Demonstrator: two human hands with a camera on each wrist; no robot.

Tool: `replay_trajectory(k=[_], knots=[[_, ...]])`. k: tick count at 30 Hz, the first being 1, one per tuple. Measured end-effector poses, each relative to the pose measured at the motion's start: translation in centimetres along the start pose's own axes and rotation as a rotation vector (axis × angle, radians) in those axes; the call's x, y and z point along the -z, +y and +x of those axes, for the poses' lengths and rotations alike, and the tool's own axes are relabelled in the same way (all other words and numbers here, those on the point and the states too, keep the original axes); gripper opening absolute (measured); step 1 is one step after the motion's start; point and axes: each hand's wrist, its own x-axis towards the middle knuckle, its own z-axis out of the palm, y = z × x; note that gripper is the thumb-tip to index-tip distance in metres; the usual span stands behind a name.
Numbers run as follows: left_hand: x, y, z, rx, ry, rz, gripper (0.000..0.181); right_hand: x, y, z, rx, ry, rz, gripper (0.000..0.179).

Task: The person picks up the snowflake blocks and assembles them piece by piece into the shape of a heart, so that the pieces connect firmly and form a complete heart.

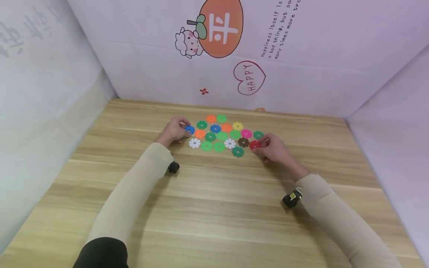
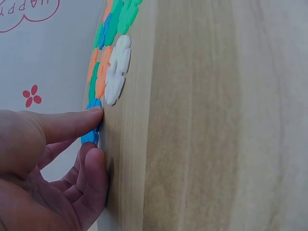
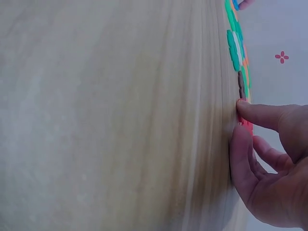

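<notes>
A patch of flat, notched plastic interlocking discs in many colours lies on the wooden table. At its left end my left hand (image 1: 172, 131) pinches a blue interlocking disc (image 1: 189, 129) by its edge, close to an orange disc (image 1: 199, 134) and a white disc (image 1: 194, 143). In the left wrist view, the thumb lies across the blue disc (image 2: 89, 137). On the right end, my right hand (image 1: 273, 149) holds a red interlocking disc (image 1: 253, 144) between thumb and fingers, beside a brown disc (image 1: 243, 142). The fingers partly hide both held discs.
The wooden table (image 1: 214, 208) extends in front of the discs. A white printed sheet (image 1: 151, 74) stands along its back edge, and more white sheeting (image 1: 395, 111) rises at both sides. Other discs, including a pink disc (image 1: 246, 133) and a yellow disc (image 1: 237, 126), lie between the hands.
</notes>
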Motion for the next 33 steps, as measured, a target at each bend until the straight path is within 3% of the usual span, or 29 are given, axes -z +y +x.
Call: replay_trajectory(k=[7,18,26,33], knots=[[-0.3,0.1,-0.1,-0.013,0.024,-0.035,0.039,-0.1,0.0,-0.3,-0.002,0.035,-0.002,0.041],[-0.4,-0.5,-1.3,-0.049,0.037,-0.129,0.031,-0.3,0.4,-0.2,0.034,0.08,0.048,0.033],[-0.2,-1.2,-1.6,-0.036,0.036,-0.17,0.028,0.0,1.1,-0.1,0.027,0.077,0.188,0.029],[0.0,-1.0,-3.3,-0.079,0.034,-0.279,0.03,0.6,1.3,-0.6,-0.04,0.063,0.315,0.033]])
